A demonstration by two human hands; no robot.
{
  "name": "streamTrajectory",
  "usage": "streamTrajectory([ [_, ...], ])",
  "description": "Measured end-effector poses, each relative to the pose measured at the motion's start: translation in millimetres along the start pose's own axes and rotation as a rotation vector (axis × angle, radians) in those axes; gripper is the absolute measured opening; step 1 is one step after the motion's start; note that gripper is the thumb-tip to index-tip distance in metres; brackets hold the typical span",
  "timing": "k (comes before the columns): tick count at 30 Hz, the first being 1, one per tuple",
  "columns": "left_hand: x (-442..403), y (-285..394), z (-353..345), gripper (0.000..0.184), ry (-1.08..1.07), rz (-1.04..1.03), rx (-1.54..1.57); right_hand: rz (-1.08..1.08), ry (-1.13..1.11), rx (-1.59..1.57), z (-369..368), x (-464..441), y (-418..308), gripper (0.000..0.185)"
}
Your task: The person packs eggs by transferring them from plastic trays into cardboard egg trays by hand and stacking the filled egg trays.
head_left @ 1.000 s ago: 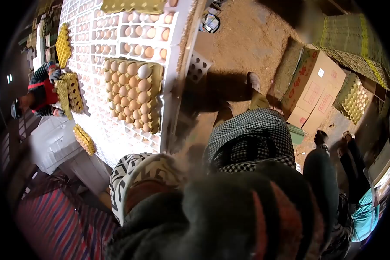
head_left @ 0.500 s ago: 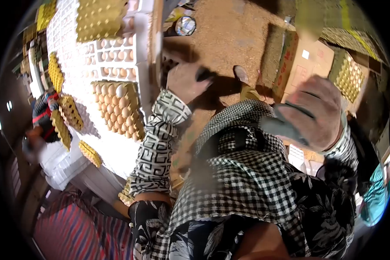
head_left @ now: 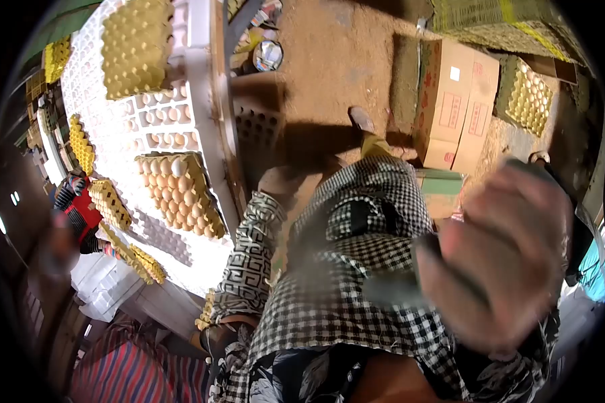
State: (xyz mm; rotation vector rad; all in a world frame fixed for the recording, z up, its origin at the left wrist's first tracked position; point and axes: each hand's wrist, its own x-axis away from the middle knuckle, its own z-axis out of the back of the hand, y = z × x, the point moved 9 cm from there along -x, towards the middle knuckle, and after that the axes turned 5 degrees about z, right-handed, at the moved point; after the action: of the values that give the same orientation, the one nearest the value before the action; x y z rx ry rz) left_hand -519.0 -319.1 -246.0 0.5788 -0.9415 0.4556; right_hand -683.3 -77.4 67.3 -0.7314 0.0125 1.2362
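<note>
My right hand (head_left: 494, 265), in a pinkish-grey glove with dark fingertips, is raised in front of my body at the right. It is blurred; the thumb stands apart from loosely bent fingers, and nothing shows in it. My left hand (head_left: 281, 180), gloved too, hangs low beside the table edge, with its fingers lost in shadow. Nearest to it on the table, a pulp tray of brown eggs (head_left: 175, 191) lies tilted, with one paler egg at its top. Further up, an upturned yellowish pulp tray (head_left: 134, 50) rests on white trays of eggs (head_left: 165, 117).
Cardboard boxes (head_left: 457, 101) stand on the floor (head_left: 336, 60) at the right, beside another egg tray (head_left: 530, 101). A co-worker in a striped sleeve and red garment (head_left: 81, 208) is across the table at the left, near several pulp trays (head_left: 111, 201). A round container (head_left: 267, 56) sits by the table.
My right hand has moved down and closer to the camera. My left hand has dropped back toward my body. The view has shifted, showing more of the boxes.
</note>
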Motion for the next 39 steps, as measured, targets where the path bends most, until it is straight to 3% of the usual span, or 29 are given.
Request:
streamTrajectory([
  [3, -5, -19, -11, 0.044, 0.039, -0.004, 0.095, 0.101, -0.140, -0.062, -11, -16, -31, 0.032],
  [6, -3, -49, -32, 0.043, -0.112, 0.158, 0.049, 0.118, -0.242, -0.056, -25, -24, -36, 0.029],
  [10, -4, -81, -55, 0.041, -0.170, 0.211, -0.020, 0.091, -0.325, -0.014, -39, -33, -24, 0.025],
  [18, -6, -82, -66, 0.032, -0.165, 0.218, 0.302, 0.004, -0.490, 0.133, -70, -48, 11, 0.019],
  [22, -14, -93, -82, 0.034, -0.236, 0.242, 0.319, -0.141, -0.541, 0.232, -75, -40, 40, 0.016],
  [24, -22, -118, -94, 0.034, -0.193, 0.231, 0.430, -0.260, -0.394, 0.213, -74, -26, 63, 0.015],
  [26, -19, -122, -94, 0.033, -0.158, 0.240, 0.515, -0.251, -0.090, 0.023, -90, -8, 81, 0.018],
  [28, -15, -126, -92, 0.032, -0.128, 0.281, 0.526, -0.629, -0.338, -0.392, -123, -20, 94, 0.024],
  [30, -8, -128, -87, 0.030, -0.098, 0.295, 0.593, -0.572, -0.890, -0.408, -153, -46, 71, 0.026],
  [32, -10, -148, -96, 0.030, -0.088, 0.302, 0.632, -0.149, -1.271, -0.018, -165, -67, 39, 0.023],
  [33, -6, -151, -95, 0.030, -0.080, 0.307, 0.651, 0.003, -1.235, 0.154, -165, -80, 21, 0.021],
  [34, -2, -155, -93, 0.032, -0.061, 0.307, 0.657, 0.018, -1.060, 0.090, -161, -96, 8, 0.015],
  [39, 20, -156, -84, 0.032, 0.011, 0.298, 0.622, 0.258, -0.876, 0.167, -131, -108, -63, 0.014],
])
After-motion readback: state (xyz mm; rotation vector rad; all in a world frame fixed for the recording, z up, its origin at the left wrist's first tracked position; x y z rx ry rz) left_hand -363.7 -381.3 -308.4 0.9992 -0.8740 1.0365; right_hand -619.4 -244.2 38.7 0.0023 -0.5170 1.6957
